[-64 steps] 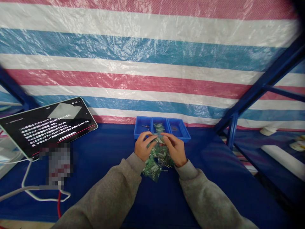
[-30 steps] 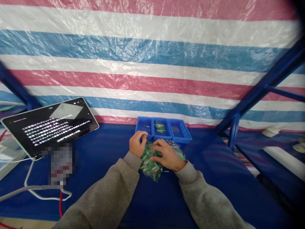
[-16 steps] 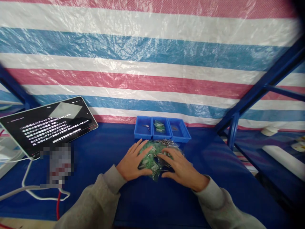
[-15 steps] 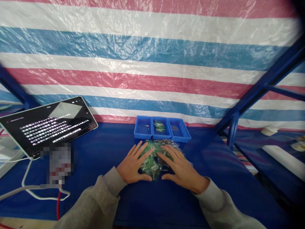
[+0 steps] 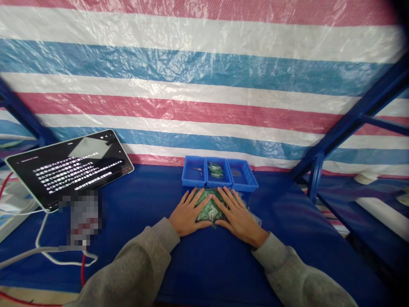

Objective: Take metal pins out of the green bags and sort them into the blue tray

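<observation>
A pile of small green packets (image 5: 209,209) lies on the blue table, with thin metal pieces that were visible among it half a second ago now mostly covered. My left hand (image 5: 189,214) rests on the pile's left side, fingers spread. On the right side lies my right hand (image 5: 238,217), also with fingers apart, its thumb near the left thumb. Clear plastic (image 5: 255,217) shows past the right hand's outer edge. Just behind the pile stand three joined blue bins: the left bin (image 5: 188,181) holds a few metal pins, the middle bin (image 5: 217,184) green packets, the right bin (image 5: 244,186) something small and brownish.
A tablet (image 5: 70,170) with white text leans at the left, beside a blurred-out object (image 5: 84,219) and white and red cables (image 5: 41,232). A striped plastic sheet (image 5: 204,102) hangs behind the blue table (image 5: 211,268). Blue metal frame bars (image 5: 338,123) rise at right.
My two hands have moved closer together over the pile, squeezing it narrower and covering more of it. The camera view has shifted slightly.
</observation>
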### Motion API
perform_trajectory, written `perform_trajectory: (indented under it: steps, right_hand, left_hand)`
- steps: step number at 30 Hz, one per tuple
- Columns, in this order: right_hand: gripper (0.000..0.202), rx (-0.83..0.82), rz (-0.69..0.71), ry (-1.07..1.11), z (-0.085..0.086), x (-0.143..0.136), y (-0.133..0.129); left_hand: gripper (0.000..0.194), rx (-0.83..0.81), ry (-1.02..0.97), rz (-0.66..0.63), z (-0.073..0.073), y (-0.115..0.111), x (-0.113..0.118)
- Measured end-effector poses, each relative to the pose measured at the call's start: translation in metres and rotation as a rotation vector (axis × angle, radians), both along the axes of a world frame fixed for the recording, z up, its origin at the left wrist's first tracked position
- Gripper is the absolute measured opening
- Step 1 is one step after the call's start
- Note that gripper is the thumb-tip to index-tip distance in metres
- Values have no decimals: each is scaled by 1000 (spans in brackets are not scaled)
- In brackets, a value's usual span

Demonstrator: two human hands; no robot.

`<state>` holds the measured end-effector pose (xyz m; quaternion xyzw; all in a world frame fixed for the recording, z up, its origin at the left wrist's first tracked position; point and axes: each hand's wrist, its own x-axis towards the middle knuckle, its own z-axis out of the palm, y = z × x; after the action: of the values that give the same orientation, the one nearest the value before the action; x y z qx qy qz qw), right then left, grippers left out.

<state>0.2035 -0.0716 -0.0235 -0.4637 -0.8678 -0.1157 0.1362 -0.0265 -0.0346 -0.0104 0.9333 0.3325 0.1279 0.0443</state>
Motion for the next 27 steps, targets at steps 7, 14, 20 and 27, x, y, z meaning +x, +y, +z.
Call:
perform_trajectory:
  steps: [7, 14, 20, 27]
  right_hand:
    - [77, 62, -324, 85, -10, 1, -20]
    - [83, -47, -483, 181, -20, -2, -22]
    - [80, -59, -405, 217, -22, -2, -16]
    - [72, -59, -344, 197, -22, -11, -13]
  left_hand:
    - [81, -31, -5, 55, 0, -2, 1]
    - [86, -76, -62, 40, -1, 0, 2]
    - [84, -83, -97, 13, -2, 1, 3]
    - [79, -64, -89, 6, -6, 1, 4]
